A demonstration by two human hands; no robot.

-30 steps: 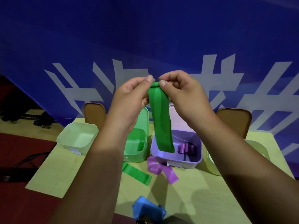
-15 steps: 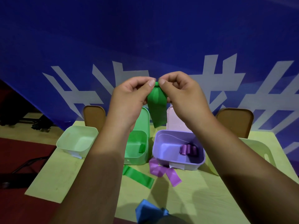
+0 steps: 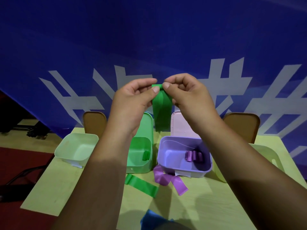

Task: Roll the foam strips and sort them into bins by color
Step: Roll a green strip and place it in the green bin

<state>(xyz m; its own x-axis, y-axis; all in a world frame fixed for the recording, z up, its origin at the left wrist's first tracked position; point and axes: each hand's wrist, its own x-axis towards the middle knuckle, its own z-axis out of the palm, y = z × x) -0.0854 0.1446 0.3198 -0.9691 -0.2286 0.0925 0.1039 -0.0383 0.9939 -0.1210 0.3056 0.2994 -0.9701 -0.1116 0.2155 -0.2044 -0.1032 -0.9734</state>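
Left hand (image 3: 132, 98) and right hand (image 3: 187, 95) pinch the top of a green strip (image 3: 162, 113). Its hanging tail is shorter than 1 second ago, so it is probably nearly ready for the green bin (image 3: 139, 169).

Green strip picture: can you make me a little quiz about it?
1. True or false: the left hand and right hand both pinch the green strip.
2. Where are the purple rolls? A: purple bin. B: red bin. C: a cup.
3. Fill in: the green bin holds one ___ roll.
Key: 1 true; 2 A; 3 green.
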